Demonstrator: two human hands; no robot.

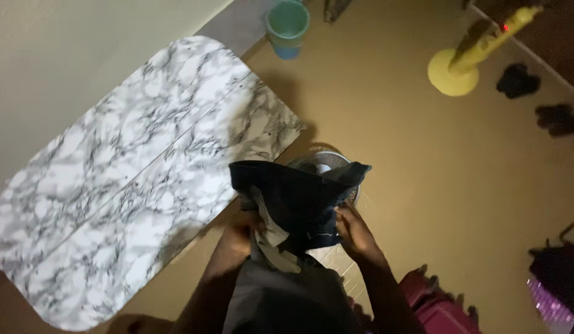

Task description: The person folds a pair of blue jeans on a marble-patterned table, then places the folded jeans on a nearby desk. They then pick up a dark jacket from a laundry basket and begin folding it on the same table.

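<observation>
I hold dark jeans (pixel 299 198) up in front of me with both hands — my left hand (pixel 237 238) grips the left side near the pale inside pocket lining (pixel 271 232), fingers closed around the cloth, and my right hand (pixel 355 232) pinches the right edge, fingers closed on the fabric too. The jeans hang in the air, just off the near right edge of the marble-patterned table (pixel 126 185); their left corner overlaps that edge in view, though I cannot tell if they touch it. Behind the cloth a round fan (pixel 321 161) sits on the floor (pixel 410 161), partly hidden.

The tabletop lies bare from corner to corner. To my right the floor opens wide — a yellow stand (pixel 460 65) and dark bits of cloth (pixel 519 80) sit well apart near the far wall, a green bucket (pixel 287 25) past the table's far corner, and a red bag (pixel 435 303) close by my right arm.
</observation>
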